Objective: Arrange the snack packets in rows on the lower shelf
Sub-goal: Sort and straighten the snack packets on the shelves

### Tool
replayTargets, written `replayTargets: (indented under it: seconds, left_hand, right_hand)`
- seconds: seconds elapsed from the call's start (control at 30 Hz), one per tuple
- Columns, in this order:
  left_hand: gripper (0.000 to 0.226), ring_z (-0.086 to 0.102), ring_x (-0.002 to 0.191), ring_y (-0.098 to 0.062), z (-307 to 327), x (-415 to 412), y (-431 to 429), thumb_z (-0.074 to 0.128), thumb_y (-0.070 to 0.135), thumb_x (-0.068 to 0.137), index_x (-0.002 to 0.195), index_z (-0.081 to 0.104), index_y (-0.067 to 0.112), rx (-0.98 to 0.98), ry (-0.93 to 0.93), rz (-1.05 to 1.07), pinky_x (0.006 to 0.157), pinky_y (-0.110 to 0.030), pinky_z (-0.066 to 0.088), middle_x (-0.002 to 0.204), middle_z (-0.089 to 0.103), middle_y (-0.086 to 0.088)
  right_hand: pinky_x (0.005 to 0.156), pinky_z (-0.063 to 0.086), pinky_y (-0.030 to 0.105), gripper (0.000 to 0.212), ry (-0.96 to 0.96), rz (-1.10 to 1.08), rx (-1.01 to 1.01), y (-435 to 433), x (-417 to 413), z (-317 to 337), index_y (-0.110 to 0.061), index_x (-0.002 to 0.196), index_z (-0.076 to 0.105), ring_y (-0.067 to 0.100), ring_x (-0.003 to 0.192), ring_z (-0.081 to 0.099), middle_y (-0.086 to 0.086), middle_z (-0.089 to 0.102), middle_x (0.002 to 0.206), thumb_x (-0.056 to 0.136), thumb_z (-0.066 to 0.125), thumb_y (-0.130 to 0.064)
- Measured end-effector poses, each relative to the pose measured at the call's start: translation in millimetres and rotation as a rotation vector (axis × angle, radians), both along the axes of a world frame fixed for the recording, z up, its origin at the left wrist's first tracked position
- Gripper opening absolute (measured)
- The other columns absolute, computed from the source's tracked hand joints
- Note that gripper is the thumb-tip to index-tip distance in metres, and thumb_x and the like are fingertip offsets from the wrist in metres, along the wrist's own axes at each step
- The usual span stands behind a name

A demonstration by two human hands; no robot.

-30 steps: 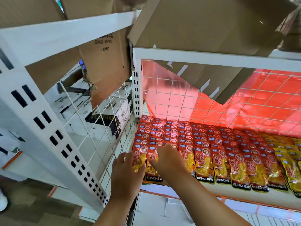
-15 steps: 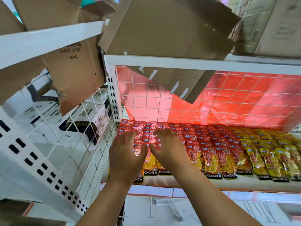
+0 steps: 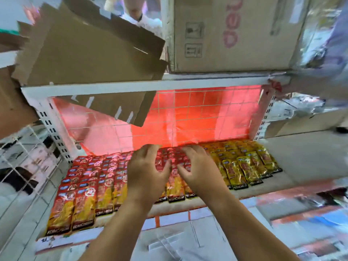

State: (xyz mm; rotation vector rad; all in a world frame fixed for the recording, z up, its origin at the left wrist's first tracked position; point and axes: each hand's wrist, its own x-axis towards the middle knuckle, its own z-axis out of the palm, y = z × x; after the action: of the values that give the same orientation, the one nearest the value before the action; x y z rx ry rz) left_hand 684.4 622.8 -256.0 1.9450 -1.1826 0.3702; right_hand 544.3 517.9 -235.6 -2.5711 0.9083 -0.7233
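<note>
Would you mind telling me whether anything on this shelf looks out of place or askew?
A slotted cardboard flap hangs askew below the upper shelf rail, intruding on the space above the red packets; the rows look orderly.

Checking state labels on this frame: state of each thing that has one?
left hand, fingers loosely spread over the red packets, holding nothing
right hand, likewise, beside the left
red packets, flat in overlapping rows, shelf's left and middle
yellow packets, flat in rows at right
lower shelf, partly filled, right end bare
flattened cardboard, hanging over the upper shelf's edge
</note>
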Motion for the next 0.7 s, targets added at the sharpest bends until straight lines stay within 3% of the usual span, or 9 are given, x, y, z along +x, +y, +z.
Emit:
replayTargets:
  seconds: [0.13,0.37,0.53,0.63,0.7]
  left_hand:
    - [0.049,0.058,0.108,-0.027,18,-79,-53,0.073,0.037,0.081,0.126,0.066,0.018,-0.025,-0.042,-0.080,0.095,-0.038,0.047,0.117,0.067,-0.004]
    - [0.059,0.056,0.118,-0.030,69,-228,-152,0.056,0.050,0.084,0.132,0.064,0.016,-0.050,-0.124,-0.326,0.100,-0.041,0.046,0.127,0.065,-0.005]
    - [0.054,0.057,0.114,-0.029,108,-335,-209,0.056,0.050,0.087,0.129,0.063,0.016,-0.135,-0.201,-0.482,0.097,-0.041,0.048,0.123,0.064,-0.003]
    - [0.051,0.058,0.114,-0.027,128,-385,-234,0.058,0.049,0.089,0.130,0.061,0.020,-0.159,-0.229,-0.593,0.097,-0.044,0.048,0.124,0.062,-0.001]
    - [0.052,0.058,0.116,-0.027,137,-411,-248,0.056,0.051,0.091,0.132,0.061,0.020,-0.149,-0.244,-0.644,0.097,-0.046,0.048,0.126,0.061,0.000]
  right_hand:
    - [0.090,0.052,0.044,0.049,-0.054,-0.124,-0.027,-44,-87,16,-0.022,0.128,0.061,0.031,0.111,0.059,0.006,0.062,0.121,0.083,0.061,-0.040]
    - [0.084,0.053,0.039,0.051,-0.152,-0.328,-0.109,-116,-255,62,-0.022,0.128,0.062,0.033,0.103,0.062,0.005,0.061,0.125,0.081,0.077,-0.031]
    - [0.090,0.051,0.035,0.043,-0.223,-0.464,-0.209,-151,-364,92,-0.020,0.125,0.064,0.031,0.108,0.061,0.002,0.061,0.125,0.084,0.075,-0.029]
    - [0.082,0.040,0.025,0.041,-0.218,-0.557,-0.249,-165,-416,108,-0.024,0.125,0.063,0.026,0.111,0.059,-0.003,0.058,0.127,0.086,0.073,-0.033]
    - [0.085,0.044,0.027,0.040,-0.226,-0.588,-0.253,-171,-442,117,-0.024,0.123,0.063,0.025,0.111,0.059,-0.004,0.058,0.126,0.086,0.073,-0.033]
